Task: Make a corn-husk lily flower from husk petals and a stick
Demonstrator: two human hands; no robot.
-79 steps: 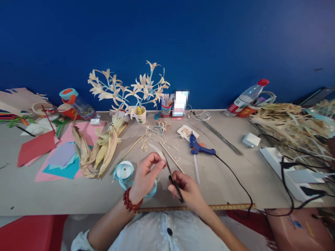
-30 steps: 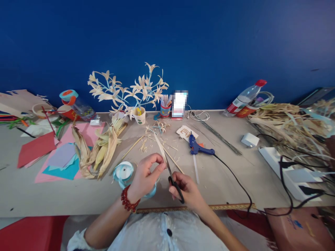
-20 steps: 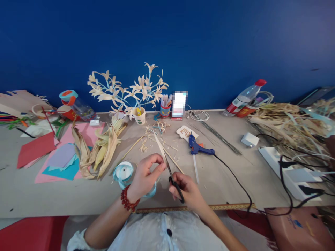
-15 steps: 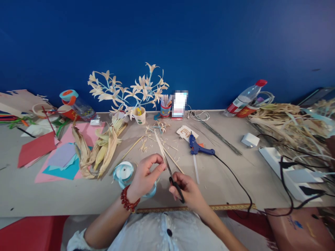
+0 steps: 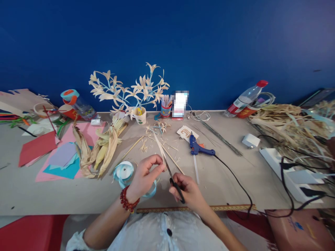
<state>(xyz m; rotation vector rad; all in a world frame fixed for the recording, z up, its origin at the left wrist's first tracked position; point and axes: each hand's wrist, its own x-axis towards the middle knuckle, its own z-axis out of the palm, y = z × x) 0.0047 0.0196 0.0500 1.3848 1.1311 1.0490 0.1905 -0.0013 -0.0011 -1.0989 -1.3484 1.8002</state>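
Note:
My right hand (image 5: 187, 189) grips black-handled scissors (image 5: 178, 192), their blades pointing up and to the left. Between thumb and fingertips, my left hand (image 5: 146, 173) pinches a narrow pale strip that looks like corn husk (image 5: 158, 142). The strip lies along the scissor blades; whether they are cutting into it I cannot tell. Beside my left wrist is a roll of light blue ribbon (image 5: 124, 171), its loose end partly hidden behind the hand. Pale husk scraps (image 5: 143, 145) and a thin straw-coloured stalk (image 5: 173, 159) lie beyond my hands.
A blue glue gun (image 5: 200, 149) lies to the right, its cord running to the table edge near a power strip (image 5: 277, 170). Dried corn husks (image 5: 104, 155) and coloured paper (image 5: 36, 148) are at left. Behind stands a cup (image 5: 140, 116) of husk flowers (image 5: 142, 83).
Both hands stay almost in place, the left still pinching the strip and the right still holding the scissors. The whole view has shifted very slightly.

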